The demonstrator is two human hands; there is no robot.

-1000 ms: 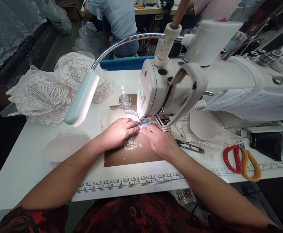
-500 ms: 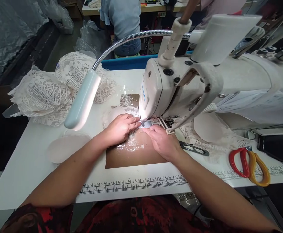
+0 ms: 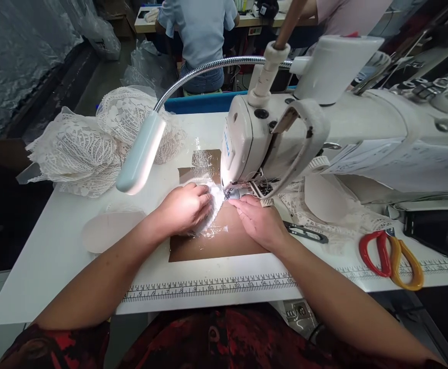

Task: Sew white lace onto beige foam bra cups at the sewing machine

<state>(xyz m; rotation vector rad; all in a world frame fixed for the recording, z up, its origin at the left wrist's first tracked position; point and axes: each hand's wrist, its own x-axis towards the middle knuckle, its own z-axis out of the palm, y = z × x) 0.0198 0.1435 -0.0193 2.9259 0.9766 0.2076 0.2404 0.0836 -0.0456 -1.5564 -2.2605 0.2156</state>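
A white lace piece (image 3: 216, 197) lies under the sewing machine's (image 3: 242, 138) lamp-lit needle area, its curved edge reaching the presser foot (image 3: 228, 195). My left hand (image 3: 187, 207) is closed over it, fingers bent and gathering the lace, much of which the hand covers. On the other side of the foot rests my right hand (image 3: 258, 218), palm down. One finger stretches toward the foot, and the others are partly hidden behind the hand and machine. No cloth shows in it. Brown tape (image 3: 200, 248) covers the bed beneath both hands.
A heap of lace pieces (image 3: 73, 148) sits at left, near a pale oval pad (image 3: 110, 230). To the right lie thread snips (image 3: 306, 232), red-and-yellow-handled scissors (image 3: 390, 259) and lace with another pad (image 3: 325, 200). A bendable lamp (image 3: 141, 154) arches overhead. Another person (image 3: 203, 41) sits beyond.
My left hand has drawn back left from the foot and its fingers have curled. The lace piece has turned and bunched beneath it. My right hand has stayed almost in place.
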